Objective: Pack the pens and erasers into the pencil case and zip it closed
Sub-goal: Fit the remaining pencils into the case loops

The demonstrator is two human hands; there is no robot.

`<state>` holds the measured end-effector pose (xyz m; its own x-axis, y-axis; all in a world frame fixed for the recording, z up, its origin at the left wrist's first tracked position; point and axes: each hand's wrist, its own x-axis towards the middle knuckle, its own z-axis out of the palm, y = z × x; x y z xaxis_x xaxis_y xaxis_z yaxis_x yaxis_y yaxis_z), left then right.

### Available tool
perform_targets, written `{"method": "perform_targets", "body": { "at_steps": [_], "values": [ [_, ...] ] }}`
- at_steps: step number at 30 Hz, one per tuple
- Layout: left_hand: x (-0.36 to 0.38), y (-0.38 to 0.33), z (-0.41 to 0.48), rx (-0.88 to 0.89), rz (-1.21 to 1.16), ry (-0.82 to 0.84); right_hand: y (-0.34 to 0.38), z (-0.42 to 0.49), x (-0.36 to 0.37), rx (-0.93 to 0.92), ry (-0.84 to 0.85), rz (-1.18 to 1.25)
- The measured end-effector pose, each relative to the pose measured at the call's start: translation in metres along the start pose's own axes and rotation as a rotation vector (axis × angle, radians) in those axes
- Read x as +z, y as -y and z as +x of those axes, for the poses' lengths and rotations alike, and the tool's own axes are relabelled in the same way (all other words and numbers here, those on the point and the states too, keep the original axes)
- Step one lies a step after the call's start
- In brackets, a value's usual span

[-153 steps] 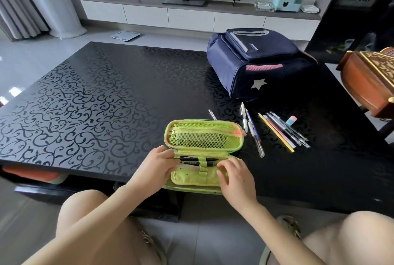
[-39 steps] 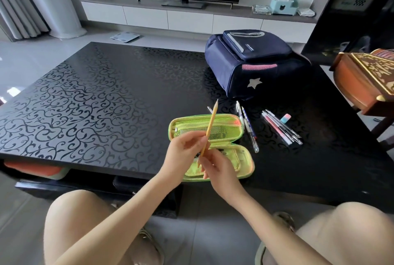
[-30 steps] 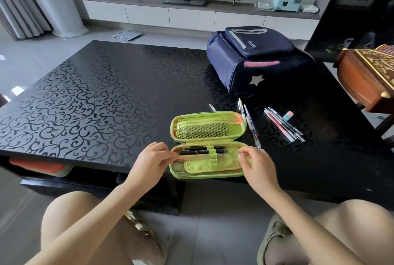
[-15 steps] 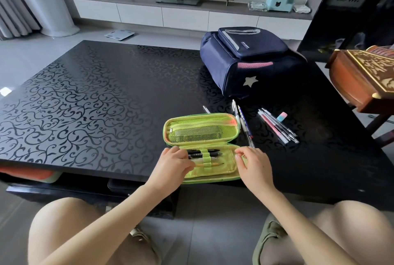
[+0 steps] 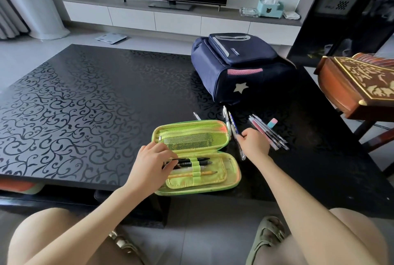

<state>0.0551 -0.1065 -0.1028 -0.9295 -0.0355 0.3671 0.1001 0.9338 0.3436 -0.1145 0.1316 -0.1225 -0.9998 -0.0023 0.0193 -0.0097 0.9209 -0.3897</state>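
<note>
Left hand (image 5: 149, 162) fingers pinch black pens (image 5: 197, 160) inside open pencil case (image 5: 231, 176); right hand (image 5: 254, 144) fingers curl round blue pen (image 5: 233, 125) on bench (image 5: 85, 105).

Black scroll-patterned table (image 5: 85, 105). Open green pencil case (image 5: 232, 168) at near edge. Loose pens (image 5: 275, 137) just right of it, eraser (image 5: 272, 123) beside them. Navy backpack (image 5: 241, 73) toward far right corner.
</note>
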Motion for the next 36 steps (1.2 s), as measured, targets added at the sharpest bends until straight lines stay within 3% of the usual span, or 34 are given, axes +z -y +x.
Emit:
{"method": "perform_targets", "body": {
  "at_steps": [4,7,12,14,16,18,20,23,27,30,34,36],
  "values": [
    [-0.004,-0.003,0.002,-0.007,0.009,0.009,0.023,0.006,0.004,0.153,0.124,0.002],
    [-0.008,-0.004,0.001,-0.002,0.001,0.017,0.024,0.009,0.004,0.274,0.154,0.154],
    [-0.01,-0.006,0.001,-0.033,-0.045,-0.009,0.014,0.006,-0.009,0.359,-0.004,0.384],
    [-0.012,-0.013,0.001,-0.078,-0.12,-0.018,0.017,-0.011,-0.02,0.331,-0.071,0.593],
    [-0.015,-0.026,0.003,-0.188,-0.257,0.017,0.03,-0.045,-0.031,0.26,0.014,0.885],
    [-0.018,-0.04,0.006,-0.325,-0.467,0.074,0.046,-0.087,-0.033,0.166,0.208,1.046],
    [-0.019,-0.055,0.006,-0.426,-0.748,0.073,0.059,-0.124,-0.025,0.094,0.354,1.09],
    [-0.02,-0.07,0.0,-0.54,-1.112,-0.078,0.071,-0.155,-0.012,0.066,0.466,1.177],
    [-0.022,-0.067,-0.016,-0.629,-1.282,-0.106,0.071,-0.165,-0.004,-0.013,0.537,1.128],
    [-0.027,-0.042,-0.028,-0.619,-1.098,-0.126,0.056,-0.159,0.001,-0.096,0.459,0.898],
    [-0.03,0.013,-0.053,-0.22,-0.229,-0.019,0.024,-0.134,-0.005,-0.213,0.132,0.461],
    [-0.027,0.025,-0.063,-0.108,-0.054,0.056,0.013,-0.126,-0.006,-0.234,0.088,0.366]
  ]
}}
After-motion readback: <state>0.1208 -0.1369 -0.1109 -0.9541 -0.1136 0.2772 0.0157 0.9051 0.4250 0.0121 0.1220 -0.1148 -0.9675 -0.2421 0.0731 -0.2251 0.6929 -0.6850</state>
